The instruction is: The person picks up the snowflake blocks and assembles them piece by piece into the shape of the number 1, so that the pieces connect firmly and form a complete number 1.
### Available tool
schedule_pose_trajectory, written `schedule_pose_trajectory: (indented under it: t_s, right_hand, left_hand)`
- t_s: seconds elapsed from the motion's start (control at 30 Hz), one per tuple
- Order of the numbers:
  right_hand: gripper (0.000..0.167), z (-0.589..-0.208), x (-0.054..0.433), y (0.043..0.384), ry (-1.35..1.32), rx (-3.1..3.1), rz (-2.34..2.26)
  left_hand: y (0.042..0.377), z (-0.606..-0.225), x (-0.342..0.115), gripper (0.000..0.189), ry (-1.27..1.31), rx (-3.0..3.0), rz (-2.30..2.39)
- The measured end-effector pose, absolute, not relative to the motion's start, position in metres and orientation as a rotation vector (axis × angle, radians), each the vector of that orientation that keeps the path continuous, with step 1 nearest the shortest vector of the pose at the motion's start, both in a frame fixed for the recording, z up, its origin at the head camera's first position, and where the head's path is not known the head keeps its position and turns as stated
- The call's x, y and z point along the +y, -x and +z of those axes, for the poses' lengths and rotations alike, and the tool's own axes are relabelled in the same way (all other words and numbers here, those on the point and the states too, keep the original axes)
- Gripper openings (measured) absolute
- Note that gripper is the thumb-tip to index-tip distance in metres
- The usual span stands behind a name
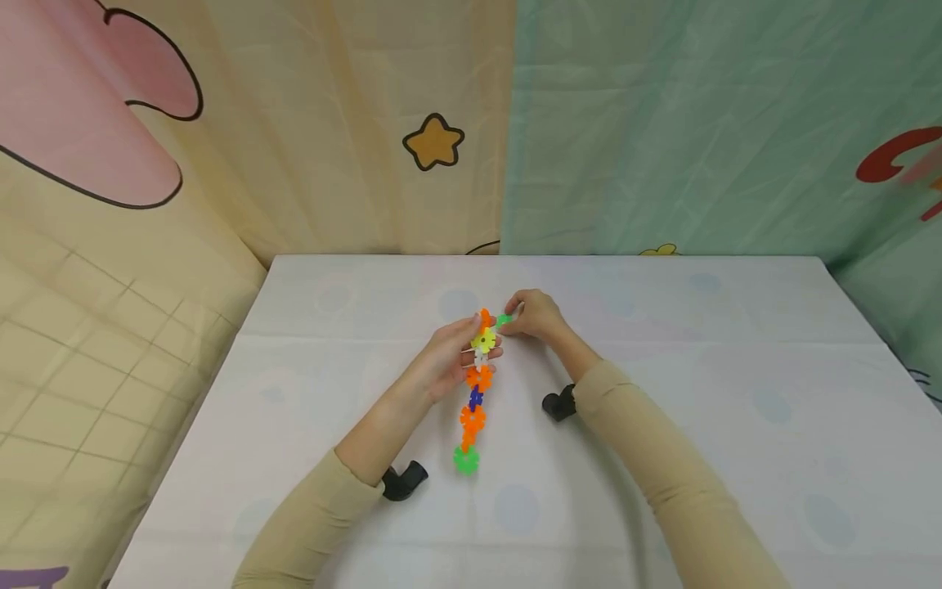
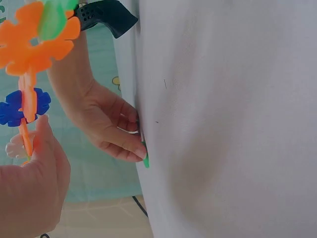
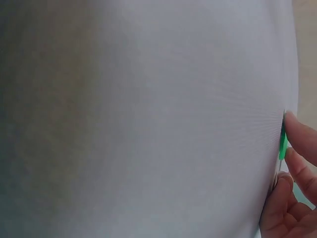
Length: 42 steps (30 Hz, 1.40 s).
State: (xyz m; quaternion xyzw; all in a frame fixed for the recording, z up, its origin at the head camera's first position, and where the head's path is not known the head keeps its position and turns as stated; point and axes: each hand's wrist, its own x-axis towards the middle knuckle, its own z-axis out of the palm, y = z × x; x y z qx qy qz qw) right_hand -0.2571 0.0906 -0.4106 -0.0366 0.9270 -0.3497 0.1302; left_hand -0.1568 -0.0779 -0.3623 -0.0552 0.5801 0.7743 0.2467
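My left hand [image 1: 444, 357] grips a chain [image 1: 478, 378] of interlocking flower-shaped plastic discs near its far end. Orange, yellow, white and blue discs run along it, and a green disc [image 1: 466, 460] forms its near end. In the left wrist view, an orange disc [image 2: 57, 48] and a blue disc [image 2: 43, 101] stick up past the thumb. Just right of the chain's far end, my right hand [image 1: 540, 314] pinches a loose green disc [image 1: 504, 321] between thumb and fingers. That disc [image 3: 283, 143] appears edge-on, down at the tablecloth, in the right wrist view.
A white cloth with pale spots covers the table [image 1: 736, 458]. Black wrist devices, one by the left cuff [image 1: 405, 481] and one by the right [image 1: 559, 403], jut out over it. Printed curtains [image 1: 353, 164] hang behind the far edge.
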Motion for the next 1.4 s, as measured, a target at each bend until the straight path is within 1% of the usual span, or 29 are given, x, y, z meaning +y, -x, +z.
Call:
schedule_pose_trajectory:
  t_s: [0.17,0.3,0.43,0.73,1.13,1.4]
  right_hand:
    - [0.033,-0.41,0.089,0.257,0.093,2.673,-1.026]
    - [0.033,-0.411,0.09,0.256,0.165,2.671,-1.009]
    - [0.029,-0.411,0.092,0.256,0.231,2.64,-1.048]
    - [0.026,-0.412,0.103,0.254,0.164,2.426,-1.274]
    - [0.029,-0.4,0.115,0.249,0.123,2.3,-1.408]
    - [0.032,-0.383,0.125,0.244,0.198,2.234,-1.478]
  left_hand:
    - [0.158,-0.362,-0.078,0.044,0.185,1.578,2.119]
    - [0.159,-0.363,-0.078,0.043,0.18,1.587,2.108]
    - [0.159,-0.364,-0.077,0.042,0.163,1.608,2.095]
    - [0.157,-0.364,-0.078,0.042,0.165,1.615,2.084]
    - [0.157,-0.362,-0.075,0.042,0.143,1.605,2.083]
    - [0.157,-0.361,-0.072,0.043,0.142,1.611,2.084]
